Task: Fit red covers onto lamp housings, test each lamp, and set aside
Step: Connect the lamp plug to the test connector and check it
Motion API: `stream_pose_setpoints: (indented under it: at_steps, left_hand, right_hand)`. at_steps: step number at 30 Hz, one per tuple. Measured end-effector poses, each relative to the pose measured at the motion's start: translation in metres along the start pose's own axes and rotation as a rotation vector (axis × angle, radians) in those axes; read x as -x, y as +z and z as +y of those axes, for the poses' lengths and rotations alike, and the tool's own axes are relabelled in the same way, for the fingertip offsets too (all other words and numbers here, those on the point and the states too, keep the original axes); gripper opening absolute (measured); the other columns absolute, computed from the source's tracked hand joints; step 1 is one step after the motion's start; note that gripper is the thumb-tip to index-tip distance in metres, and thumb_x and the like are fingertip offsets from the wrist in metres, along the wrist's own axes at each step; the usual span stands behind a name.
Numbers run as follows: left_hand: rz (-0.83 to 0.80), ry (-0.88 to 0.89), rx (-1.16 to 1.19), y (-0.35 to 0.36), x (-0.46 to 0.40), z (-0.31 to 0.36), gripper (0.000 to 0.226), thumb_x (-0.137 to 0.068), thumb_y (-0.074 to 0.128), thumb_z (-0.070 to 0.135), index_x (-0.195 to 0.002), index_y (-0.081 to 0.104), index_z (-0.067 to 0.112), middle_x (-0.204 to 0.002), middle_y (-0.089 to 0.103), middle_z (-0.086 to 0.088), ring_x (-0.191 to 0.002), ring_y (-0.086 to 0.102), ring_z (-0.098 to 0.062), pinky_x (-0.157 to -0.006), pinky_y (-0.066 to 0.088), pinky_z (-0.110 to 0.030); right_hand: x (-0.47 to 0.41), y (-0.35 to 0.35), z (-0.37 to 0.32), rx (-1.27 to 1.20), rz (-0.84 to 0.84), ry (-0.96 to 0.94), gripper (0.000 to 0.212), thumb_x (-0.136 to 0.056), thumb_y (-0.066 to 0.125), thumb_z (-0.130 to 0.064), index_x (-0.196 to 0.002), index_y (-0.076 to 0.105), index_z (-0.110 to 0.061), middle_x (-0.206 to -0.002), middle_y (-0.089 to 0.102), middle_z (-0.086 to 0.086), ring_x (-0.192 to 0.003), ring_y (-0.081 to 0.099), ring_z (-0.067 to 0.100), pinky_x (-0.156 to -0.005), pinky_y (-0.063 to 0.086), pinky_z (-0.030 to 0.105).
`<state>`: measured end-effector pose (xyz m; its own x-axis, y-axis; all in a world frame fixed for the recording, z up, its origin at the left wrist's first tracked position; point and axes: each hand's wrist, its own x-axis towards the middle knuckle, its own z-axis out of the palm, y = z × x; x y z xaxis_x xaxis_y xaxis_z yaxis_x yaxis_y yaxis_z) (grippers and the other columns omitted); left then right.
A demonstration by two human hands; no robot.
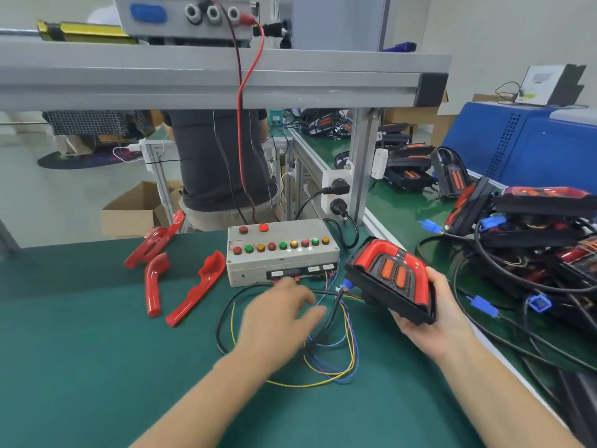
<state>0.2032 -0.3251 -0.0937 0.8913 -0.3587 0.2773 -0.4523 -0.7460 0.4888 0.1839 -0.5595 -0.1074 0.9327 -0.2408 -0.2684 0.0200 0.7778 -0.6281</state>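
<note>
My right hand point(434, 321) grips a black lamp housing point(389, 281) with a red cover fitted on it, tilted up above the green mat. Its blue connector and cable hang from its left side toward the wires point(336, 344). My left hand point(279, 321), blurred, hovers with relaxed fingers over those wires, just in front of the grey test box point(281, 253) with its rows of coloured buttons. Three loose red covers lie to the left: one point(155, 284), another point(198, 287) and a larger one point(153, 240).
A pile of lamp housings with cables point(533, 240) fills the bench at right. An aluminium frame post point(363, 166) with sockets stands behind the box. A person point(219, 166) stands across the table. A cardboard box point(135, 208) sits on the floor.
</note>
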Motion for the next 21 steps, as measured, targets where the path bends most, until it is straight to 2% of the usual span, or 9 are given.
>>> stream_pose_setpoints:
  at_steps: [3, 5, 8, 11, 13, 15, 16, 18, 21]
  left_hand:
    - [-0.165, -0.013, -0.153, 0.023, -0.011, 0.025, 0.032, -0.087, 0.054, 0.047, -0.106, 0.063, 0.023, -0.104, 0.060, 0.005, -0.100, 0.056, -0.019, -0.078, 0.042, -0.030]
    - [-0.208, -0.038, -0.226, 0.026, -0.015, 0.023, 0.027, -0.087, 0.057, 0.034, -0.109, 0.063, 0.020, -0.107, 0.065, 0.002, -0.106, 0.058, -0.024, -0.083, 0.046, -0.031]
    - [-0.290, -0.077, -0.245, 0.021, -0.015, 0.013, 0.027, -0.083, 0.060, 0.032, -0.108, 0.066, 0.022, -0.105, 0.068, 0.003, -0.104, 0.059, -0.025, -0.083, 0.048, -0.031]
    - [-0.203, -0.106, -0.235, 0.008, -0.011, 0.010, 0.024, -0.086, 0.054, 0.022, -0.107, 0.065, 0.027, -0.110, 0.066, 0.003, -0.108, 0.058, -0.025, -0.084, 0.045, -0.032]
    - [-0.099, -0.167, -0.206, -0.008, -0.008, 0.001, 0.021, -0.089, 0.050, 0.021, -0.105, 0.061, 0.030, -0.108, 0.065, 0.003, -0.105, 0.058, -0.025, -0.079, 0.043, -0.031]
    - [0.011, -0.219, -0.169, -0.031, -0.008, -0.013, 0.012, -0.091, 0.049, 0.021, -0.097, 0.055, 0.029, -0.099, 0.065, 0.001, -0.097, 0.059, -0.027, -0.072, 0.040, -0.032]
    - [0.069, -0.239, -0.133, -0.041, -0.007, -0.019, 0.007, -0.091, 0.050, 0.021, -0.092, 0.052, 0.027, -0.092, 0.064, 0.001, -0.090, 0.059, -0.027, -0.068, 0.038, -0.032]
    - [0.142, -0.239, 0.000, -0.051, -0.007, -0.025, 0.010, -0.092, 0.053, 0.017, -0.085, 0.048, 0.024, -0.082, 0.061, 0.002, -0.075, 0.054, -0.023, -0.064, 0.034, -0.032]
    - [0.038, -0.172, 0.374, -0.043, -0.002, -0.013, 0.014, -0.091, 0.056, 0.010, -0.084, 0.053, 0.021, -0.077, 0.058, 0.001, -0.059, 0.042, -0.018, -0.059, 0.034, -0.033]
  right_hand:
    - [-0.002, 0.000, 0.001, 0.066, -0.003, 0.027, 0.026, -0.077, 0.064, -0.034, -0.060, 0.076, -0.020, -0.069, 0.072, -0.004, -0.057, 0.069, 0.012, -0.056, 0.059, 0.024]
    - [-0.008, -0.005, -0.005, 0.123, 0.030, 0.039, 0.032, -0.084, 0.062, -0.038, -0.061, 0.076, -0.020, -0.068, 0.072, -0.004, -0.055, 0.069, 0.012, -0.052, 0.057, 0.024]
    - [-0.014, -0.011, -0.017, 0.212, 0.054, 0.073, 0.036, -0.087, 0.061, -0.040, -0.063, 0.076, -0.019, -0.068, 0.073, -0.002, -0.054, 0.069, 0.013, -0.047, 0.056, 0.025]
    - [-0.018, -0.014, -0.023, 0.333, 0.035, 0.109, 0.038, -0.092, 0.057, -0.043, -0.078, 0.080, -0.017, -0.084, 0.076, 0.006, -0.067, 0.073, 0.019, -0.052, 0.057, 0.029]
    - [-0.021, -0.016, -0.029, 0.433, 0.010, 0.124, 0.037, -0.092, 0.057, -0.045, -0.102, 0.076, -0.016, -0.104, 0.075, 0.011, -0.083, 0.074, 0.024, -0.068, 0.059, 0.035]
    - [-0.025, -0.019, -0.035, 0.508, -0.003, 0.144, 0.042, -0.092, 0.058, -0.047, -0.115, 0.071, -0.014, -0.114, 0.072, 0.013, -0.092, 0.071, 0.026, -0.082, 0.057, 0.040]
    - [-0.026, -0.021, -0.037, 0.547, -0.008, 0.156, 0.043, -0.091, 0.058, -0.047, -0.114, 0.071, -0.012, -0.113, 0.072, 0.014, -0.091, 0.072, 0.026, -0.082, 0.057, 0.040]
    - [-0.028, -0.021, -0.037, 0.614, -0.001, 0.183, 0.044, -0.092, 0.057, -0.047, -0.108, 0.072, -0.009, -0.107, 0.073, 0.016, -0.085, 0.074, 0.027, -0.070, 0.060, 0.037]
    - [-0.031, -0.012, -0.036, 0.791, 0.034, 0.189, 0.045, -0.096, 0.053, -0.045, -0.106, 0.070, -0.005, -0.100, 0.074, 0.017, -0.079, 0.074, 0.026, -0.059, 0.059, 0.032]
